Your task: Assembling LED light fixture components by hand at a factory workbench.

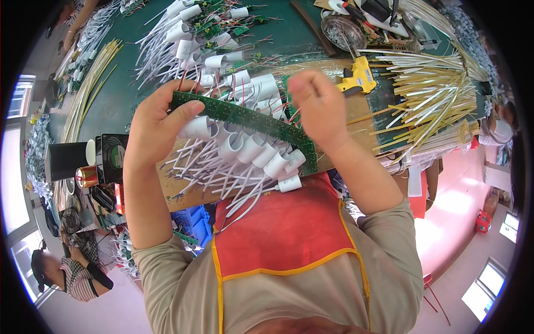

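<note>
My left hand (153,127) grips the left end of a long green circuit board panel (245,117), thumb on top and fingers behind. The panel is tilted, running down to the right. My right hand (320,108) is closed above its right part, slightly blurred; what its fingers pinch is hidden. Thin red wires rise behind the panel near both hands. In front of and below it hang several white plastic cylinders (253,149) with white cables (208,167) trailing toward my red apron. More white cylinders (258,88) lie just behind the panel.
A yellow glue gun (360,77) lies right of my right hand, near a metal pan (340,32). Yellow-white strips (428,100) spread at the right. Wired white parts (183,42) cover the far table. A black tape roll (113,158) stands left. Another person (72,273) sits lower left.
</note>
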`<state>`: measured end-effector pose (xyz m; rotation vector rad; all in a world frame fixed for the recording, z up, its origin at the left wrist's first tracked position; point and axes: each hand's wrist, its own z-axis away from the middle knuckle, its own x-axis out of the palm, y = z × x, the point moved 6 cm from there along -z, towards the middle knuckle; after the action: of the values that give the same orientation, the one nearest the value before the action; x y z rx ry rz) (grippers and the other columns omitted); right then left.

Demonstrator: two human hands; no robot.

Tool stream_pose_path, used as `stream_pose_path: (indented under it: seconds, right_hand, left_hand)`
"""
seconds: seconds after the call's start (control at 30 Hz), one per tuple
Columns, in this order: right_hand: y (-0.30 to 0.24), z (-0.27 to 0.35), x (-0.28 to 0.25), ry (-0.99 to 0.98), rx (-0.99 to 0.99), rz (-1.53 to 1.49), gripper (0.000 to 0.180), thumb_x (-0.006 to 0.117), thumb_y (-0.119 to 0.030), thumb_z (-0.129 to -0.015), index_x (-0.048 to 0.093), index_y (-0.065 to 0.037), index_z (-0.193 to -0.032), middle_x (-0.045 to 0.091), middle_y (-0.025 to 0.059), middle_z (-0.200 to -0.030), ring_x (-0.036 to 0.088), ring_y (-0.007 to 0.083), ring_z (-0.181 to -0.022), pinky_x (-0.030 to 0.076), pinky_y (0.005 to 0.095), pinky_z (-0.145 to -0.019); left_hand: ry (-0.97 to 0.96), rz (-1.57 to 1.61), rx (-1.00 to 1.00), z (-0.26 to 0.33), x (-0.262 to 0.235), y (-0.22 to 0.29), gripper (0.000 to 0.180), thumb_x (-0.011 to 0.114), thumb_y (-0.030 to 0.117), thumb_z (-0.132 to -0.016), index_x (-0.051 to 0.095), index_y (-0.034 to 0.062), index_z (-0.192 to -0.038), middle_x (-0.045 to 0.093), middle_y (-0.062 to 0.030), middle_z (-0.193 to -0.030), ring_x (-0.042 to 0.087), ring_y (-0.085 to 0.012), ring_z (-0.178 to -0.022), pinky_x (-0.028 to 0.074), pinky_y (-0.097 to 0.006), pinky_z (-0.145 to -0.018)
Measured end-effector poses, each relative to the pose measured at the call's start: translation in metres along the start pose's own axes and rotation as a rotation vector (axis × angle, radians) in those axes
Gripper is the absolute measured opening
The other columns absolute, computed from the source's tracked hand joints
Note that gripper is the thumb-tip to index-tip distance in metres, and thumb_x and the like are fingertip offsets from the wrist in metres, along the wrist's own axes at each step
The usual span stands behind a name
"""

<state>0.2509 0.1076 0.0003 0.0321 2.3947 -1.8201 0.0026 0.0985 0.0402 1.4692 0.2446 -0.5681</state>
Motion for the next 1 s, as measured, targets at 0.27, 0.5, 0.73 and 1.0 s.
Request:
stream_pose_path:
  seconds: [0.27,0.5,0.73,1.0]
  right_hand:
    - [0.019,-0.007,-0.015,-0.209,0.210,-0.115,0.036,0.069,-0.028,-0.087,0.060,-0.002,-0.110,0.060,-0.0001,-0.085,0.055,0.0082,-0.076,0.046,0.0232,-0.068]
    - [0.051,0.032,-0.016,-0.489,0.408,0.000,0.032,0.074,-0.031,-0.082,0.069,-0.006,-0.101,0.060,0.0005,-0.082,0.055,0.0085,-0.071,0.045,0.0254,-0.056]
    - [0.038,0.033,-0.016,-0.160,0.442,-0.141,0.021,0.062,-0.022,-0.091,0.071,-0.003,-0.092,0.056,-0.0020,-0.073,0.047,0.0045,-0.060,0.037,0.0192,-0.052]
    - [0.046,0.001,-0.039,0.062,0.274,-0.418,0.030,0.066,-0.030,-0.087,0.066,-0.006,-0.107,0.060,-0.0009,-0.080,0.055,0.0100,-0.069,0.044,0.0218,-0.061]
  left_hand:
    - [0.100,0.072,0.008,0.001,0.001,-0.013,0.027,0.067,0.012,-0.084,0.062,0.0018,-0.108,0.062,0.0005,-0.082,0.052,-0.0051,-0.074,0.042,-0.021,-0.068]
    - [0.091,0.136,0.003,0.000,0.004,-0.019,0.027,0.067,0.009,-0.084,0.062,0.0012,-0.110,0.062,0.0005,-0.085,0.053,-0.0056,-0.076,0.043,-0.021,-0.068]
    - [0.081,0.215,-0.044,0.000,0.002,-0.021,0.027,0.065,0.008,-0.085,0.061,-0.0005,-0.110,0.064,-0.0016,-0.088,0.056,-0.0064,-0.076,0.045,-0.022,-0.069]
    - [0.087,0.249,-0.035,-0.004,0.005,-0.025,0.027,0.066,0.009,-0.085,0.061,0.0008,-0.110,0.064,-0.0014,-0.087,0.056,-0.0057,-0.075,0.046,-0.022,-0.066]
